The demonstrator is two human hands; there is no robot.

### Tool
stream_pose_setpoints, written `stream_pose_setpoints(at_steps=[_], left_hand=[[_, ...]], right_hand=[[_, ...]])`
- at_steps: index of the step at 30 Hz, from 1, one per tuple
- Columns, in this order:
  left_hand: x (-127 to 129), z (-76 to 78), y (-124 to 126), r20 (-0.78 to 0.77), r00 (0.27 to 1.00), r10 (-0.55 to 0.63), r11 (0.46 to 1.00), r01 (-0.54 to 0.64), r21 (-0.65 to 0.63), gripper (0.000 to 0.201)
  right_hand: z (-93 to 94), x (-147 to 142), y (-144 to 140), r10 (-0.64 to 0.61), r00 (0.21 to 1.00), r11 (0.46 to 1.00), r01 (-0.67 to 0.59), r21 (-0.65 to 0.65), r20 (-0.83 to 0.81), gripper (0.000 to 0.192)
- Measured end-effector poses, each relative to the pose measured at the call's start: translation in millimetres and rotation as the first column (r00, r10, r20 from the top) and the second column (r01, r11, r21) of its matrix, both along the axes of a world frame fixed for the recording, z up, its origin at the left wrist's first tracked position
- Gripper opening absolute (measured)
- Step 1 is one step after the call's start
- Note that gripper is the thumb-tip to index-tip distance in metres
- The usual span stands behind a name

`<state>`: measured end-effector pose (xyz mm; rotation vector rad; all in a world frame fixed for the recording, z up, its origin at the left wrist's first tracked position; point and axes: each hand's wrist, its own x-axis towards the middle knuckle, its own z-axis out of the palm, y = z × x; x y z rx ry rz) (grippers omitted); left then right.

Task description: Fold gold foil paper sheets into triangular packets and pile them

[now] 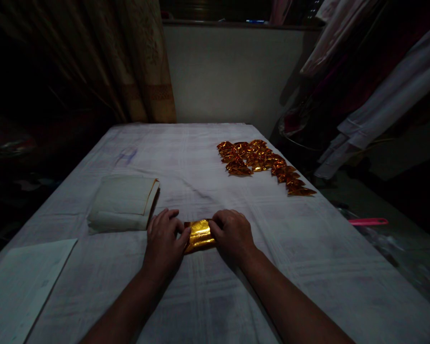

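Between left hand and right hand, gold foil sheet.

Dim room, white-clothed table, patterned curtain, pale wall, hanging clothes at right

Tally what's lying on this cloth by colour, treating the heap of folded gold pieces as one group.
Gold: 2, the gold foil sheet under both hands and the heap of folded gold pieces.
White: 2, the folded white stack and the flat white sheet.
Total: 4.
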<state>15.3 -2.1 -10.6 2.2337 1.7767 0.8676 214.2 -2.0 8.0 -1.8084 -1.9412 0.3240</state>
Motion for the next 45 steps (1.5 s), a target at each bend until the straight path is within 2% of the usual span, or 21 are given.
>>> stream_pose_setpoints(at_steps=[2, 4, 8, 12, 16, 18, 23, 27, 34, 37, 39, 41, 43, 45], left_hand=[[1, 0.9, 0, -0.001, 1.0, 0.016, 1.0, -0.016, 0.003, 0.004], [1, 2.3, -1, -0.014, 1.0, 0.0, 1.0, 0.0, 0.013, 0.014], [0, 3.6, 0, -0.101, 0.985, -0.137, 0.99, 0.133, -0.051, 0.027], [-5, 1.3, 3, -0.119, 0.98, -0.158, 0.982, 0.143, -0.126, 0.028], [-6, 2.0, 6, -0.117, 0.98, -0.16, 0.978, 0.141, -0.154, 0.024], [-5, 4.0, 7, -0.119, 0.981, -0.155, 0.976, 0.133, -0.172, 0.023], [-3, 8.2, 6, -0.115, 0.983, -0.142, 0.975, 0.119, -0.19, 0.023], [-2, 10.9, 6, -0.129, 0.982, -0.135, 0.968, 0.103, -0.228, 0.022], [0, 18.0, 8, -0.149, 0.98, -0.135, 0.955, 0.088, -0.284, 0.023], [0, 19.1, 7, -0.155, 0.978, -0.138, 0.953, 0.088, -0.29, 0.024], [1, 18.3, 6, -0.158, 0.977, -0.141, 0.954, 0.091, -0.287, 0.024], [0, 16.6, 6, -0.154, 0.978, -0.143, 0.957, 0.097, -0.273, 0.022], [0, 15.0, 5, -0.143, 0.979, -0.144, 0.962, 0.105, -0.252, 0.021], [0, 14.3, 5, -0.134, 0.98, -0.146, 0.966, 0.112, -0.235, 0.02]], right_hand=[[0.0, 0, 0, -0.001, 1.0, 1.0, 0.001, -0.007, -0.006, 0.013], [-0.4, 0, 0, 0.004, 1.0, 1.0, -0.005, -0.016, -0.018, 0.012], [-2.6, 2, 2, 0.016, 0.998, 1.0, -0.017, -0.015, -0.054, 0.008], [-3.2, 5, 3, 0.027, 0.998, 1.0, -0.026, 0.017, -0.057, 0.003], [-1.1, 6, 3, 0.226, 0.974, 0.971, -0.223, 0.08, -0.028, 0.006], [-0.6, 4, 3, 0.314, 0.949, 0.948, -0.313, 0.063, -0.009, 0.003], [0.2, 2, 1, 0.374, 0.927, 0.926, -0.372, -0.069, 0.011, 0.002], [1.4, 6, -4, 0.412, 0.911, 0.908, -0.407, -0.102, 0.029, 0.002], [-1.1, 12, -18, 0.425, 0.905, 0.904, -0.423, -0.055, 0.029, 0.004], [0.1, 10, -23, 0.427, 0.902, 0.904, -0.428, 0.013, 0.058, 0.004], [-0.4, 6, -27, 0.455, 0.888, 0.884, -0.459, 0.09, 0.066, 0.006], [-2.6, 0, -30, 0.512, 0.857, 0.843, -0.515, 0.153, 0.063, 0.017], [-5.6, -6, -35, 0.565, 0.822, 0.804, -0.568, 0.175, 0.073, 0.029], [-7.9, -8, -42, 0.577, 0.811, 0.792, -0.584, 0.177, 0.097, 0.037]])
